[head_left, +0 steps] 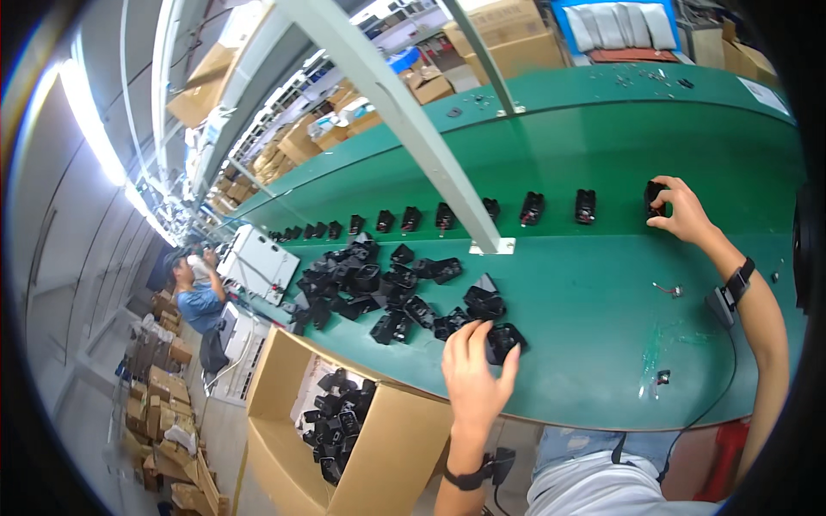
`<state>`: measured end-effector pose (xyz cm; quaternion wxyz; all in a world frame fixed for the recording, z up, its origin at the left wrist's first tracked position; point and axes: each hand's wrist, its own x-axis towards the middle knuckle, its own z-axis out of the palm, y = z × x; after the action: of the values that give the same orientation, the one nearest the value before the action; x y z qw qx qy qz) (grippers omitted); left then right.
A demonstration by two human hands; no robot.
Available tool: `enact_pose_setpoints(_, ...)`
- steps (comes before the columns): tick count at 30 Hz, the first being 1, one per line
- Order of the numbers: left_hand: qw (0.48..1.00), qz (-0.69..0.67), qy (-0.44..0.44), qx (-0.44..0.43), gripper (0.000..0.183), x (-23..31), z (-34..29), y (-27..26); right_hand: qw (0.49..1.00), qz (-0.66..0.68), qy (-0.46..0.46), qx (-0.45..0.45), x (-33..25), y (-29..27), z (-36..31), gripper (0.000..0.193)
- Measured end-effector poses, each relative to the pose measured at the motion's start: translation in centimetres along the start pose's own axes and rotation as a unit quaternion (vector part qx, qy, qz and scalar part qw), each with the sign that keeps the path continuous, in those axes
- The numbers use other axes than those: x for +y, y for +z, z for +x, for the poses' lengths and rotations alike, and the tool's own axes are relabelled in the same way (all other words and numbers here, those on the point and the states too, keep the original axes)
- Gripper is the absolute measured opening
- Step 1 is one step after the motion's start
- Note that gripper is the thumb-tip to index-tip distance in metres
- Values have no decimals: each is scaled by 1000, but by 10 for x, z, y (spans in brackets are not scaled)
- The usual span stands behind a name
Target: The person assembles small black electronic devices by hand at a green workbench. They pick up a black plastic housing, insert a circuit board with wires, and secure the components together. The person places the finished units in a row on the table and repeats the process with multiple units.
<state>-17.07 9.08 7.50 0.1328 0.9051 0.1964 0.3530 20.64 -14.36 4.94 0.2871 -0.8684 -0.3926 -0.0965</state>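
Note:
My right hand (682, 211) reaches to the right end of a row on the green bench, its thumb and fingers closed round a black plastic housing (652, 199). To its left in that row stand several like housings, among them one housing (585, 206) with small red parts at its lower end. Near the bench's front edge, my left hand (477, 370) has thumb and fingers curved about another black housing (506, 342). That piece lies at the right end of a loose heap of black housings (348, 277). A dark strap with a small device sits on each wrist.
An open cardboard box (391, 451) of black parts stands against the bench's front edge. A grey metal post (413, 138) rises from the green bench (585, 301). Small wired parts (669, 291) lie at the right. Further left, a person (198, 297) in blue stands near a white machine (258, 262).

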Motion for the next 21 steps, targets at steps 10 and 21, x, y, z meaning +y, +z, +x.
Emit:
enact_pose_setpoints(10, 991, -40, -117, -41, 52, -67, -83, 12, 998, -47, -23, -25, 9, 48, 16, 41)
enact_pose_setpoints(21, 990, -132, -8, -45, 39, -2, -67, 5, 963, -173, 188, 86, 135, -155, -162, 39)
